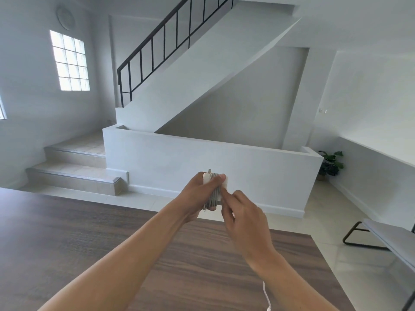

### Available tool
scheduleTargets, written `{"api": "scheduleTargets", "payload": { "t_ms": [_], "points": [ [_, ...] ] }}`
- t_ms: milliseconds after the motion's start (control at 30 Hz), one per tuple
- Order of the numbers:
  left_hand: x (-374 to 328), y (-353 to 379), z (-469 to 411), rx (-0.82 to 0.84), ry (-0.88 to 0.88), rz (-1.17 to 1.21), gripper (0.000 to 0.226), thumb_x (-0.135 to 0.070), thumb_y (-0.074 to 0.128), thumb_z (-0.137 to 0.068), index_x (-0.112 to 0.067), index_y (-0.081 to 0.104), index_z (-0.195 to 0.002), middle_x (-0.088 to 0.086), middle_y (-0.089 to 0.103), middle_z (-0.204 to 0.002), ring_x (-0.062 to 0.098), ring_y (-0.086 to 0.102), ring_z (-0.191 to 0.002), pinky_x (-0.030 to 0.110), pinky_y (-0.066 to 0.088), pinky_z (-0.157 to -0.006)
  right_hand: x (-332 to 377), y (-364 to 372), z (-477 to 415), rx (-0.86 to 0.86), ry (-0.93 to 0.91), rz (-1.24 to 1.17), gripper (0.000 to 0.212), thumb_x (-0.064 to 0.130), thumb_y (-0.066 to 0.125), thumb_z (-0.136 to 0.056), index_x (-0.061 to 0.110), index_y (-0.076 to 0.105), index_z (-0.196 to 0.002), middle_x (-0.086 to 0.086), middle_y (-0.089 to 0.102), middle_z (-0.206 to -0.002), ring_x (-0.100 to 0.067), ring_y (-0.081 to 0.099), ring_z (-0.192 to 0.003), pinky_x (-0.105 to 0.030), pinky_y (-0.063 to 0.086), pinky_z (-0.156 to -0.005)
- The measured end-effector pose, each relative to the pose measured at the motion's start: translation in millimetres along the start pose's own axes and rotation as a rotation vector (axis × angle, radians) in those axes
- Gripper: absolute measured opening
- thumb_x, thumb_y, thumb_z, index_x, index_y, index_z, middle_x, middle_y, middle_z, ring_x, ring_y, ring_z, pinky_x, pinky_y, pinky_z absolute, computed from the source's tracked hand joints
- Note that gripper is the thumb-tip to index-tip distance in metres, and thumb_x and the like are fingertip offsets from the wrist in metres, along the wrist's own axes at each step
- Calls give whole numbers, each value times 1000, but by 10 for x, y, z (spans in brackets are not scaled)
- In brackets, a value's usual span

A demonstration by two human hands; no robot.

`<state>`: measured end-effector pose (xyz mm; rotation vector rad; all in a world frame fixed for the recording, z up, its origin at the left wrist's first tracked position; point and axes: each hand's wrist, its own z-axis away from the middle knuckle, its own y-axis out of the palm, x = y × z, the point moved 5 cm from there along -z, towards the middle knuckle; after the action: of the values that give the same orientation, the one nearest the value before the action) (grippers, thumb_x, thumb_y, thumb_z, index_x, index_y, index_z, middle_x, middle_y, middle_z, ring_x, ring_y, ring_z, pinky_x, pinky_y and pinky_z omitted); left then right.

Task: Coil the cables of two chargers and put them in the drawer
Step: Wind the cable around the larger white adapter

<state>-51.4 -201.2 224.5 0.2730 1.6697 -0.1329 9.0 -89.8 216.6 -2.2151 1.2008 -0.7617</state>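
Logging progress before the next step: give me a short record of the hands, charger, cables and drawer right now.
left hand: grips the charger, raised above the table
right hand: fingertips pinch at the coiled cable
coiled cable: wound tightly around the charger
second cable: loose white length on the table, at the bottom of the view
drawer: not in view

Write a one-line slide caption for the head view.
Left hand grips a cable-wrapped charger; right hand pinches at the coil, above a wooden table.
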Motion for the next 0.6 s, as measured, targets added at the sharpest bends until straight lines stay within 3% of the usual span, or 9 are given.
{"api": "scheduleTargets", "payload": {
  "t_ms": [167, 367, 500, 600],
  "points": [
    [2, -16, -3, -93, -43, 59, 16, -26, 57, -96, -11, 56, -88, 5, 51, -69, 19, 54, -52, 30, 38, -52, 94, 8, 250, -92, -114, 70, 36, 19, 43, -89, 17, 63, -119, 4, 58, -87, -15, 44, -38, -20, 26, -37],
    [14, 52, -16, -96, -52, 79, 18, -28, 61, -93, -9, 59, -95, 4, 53, -74, 21, 63, -52, 28, 42, -52, -27, 73, 364, -151, -109, -50, 34, 17, 46, -92, 20, 61, -122, 6, 62, -100, -11, 53, -50, -22, 41, -40],
    [4, 80, -13, -29, -30, 46, 12, -20, 65, -92, -8, 60, -94, 4, 54, -70, 17, 61, -51, 27, 41, -50, -244, 77, 355, -147, 71, -302, 18, 15, 58, -95, 22, 70, -106, 15, 62, -89, -2, 46, -56, -16, 41, -55],
    [-15, 142, 3, 85, -29, 63, 9, -12, 61, -92, -5, 56, -95, 6, 52, -69, 19, 56, -52, 26, 38, -46, -426, 117, 320, -29, 279, -459, 12, 22, 60, -94, 27, 70, -96, 19, 66, -74, -2, 54, -58, -9, 37, -58]
  ]
}}
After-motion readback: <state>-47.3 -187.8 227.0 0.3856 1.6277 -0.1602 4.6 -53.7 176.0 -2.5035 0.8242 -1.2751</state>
